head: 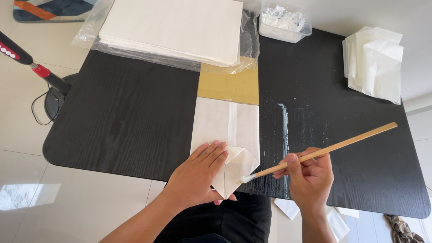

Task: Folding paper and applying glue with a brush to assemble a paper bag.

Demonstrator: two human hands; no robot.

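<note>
The left hand point(198, 173) lies flat with fingers point(215, 150) spread and pressed on the folded white paper point(225, 130), pinning its flap at the table's point(126, 121) near edge. The right hand point(310, 177) pinches a wooden stick point(333, 147) between thumb and fingertips; its white, glue-laden tip point(246, 178) touches the flap's right fold. A good stroke likely wants a thin, even line along that edge, the left fingers kept clear of wet glue and holding firm. Beyond the paper lies a cardboard strip point(229, 85), then a sheet stack point(175, 27); a glue tub point(283, 20) sits right of the stack, finished bags point(375, 63) further right
</note>
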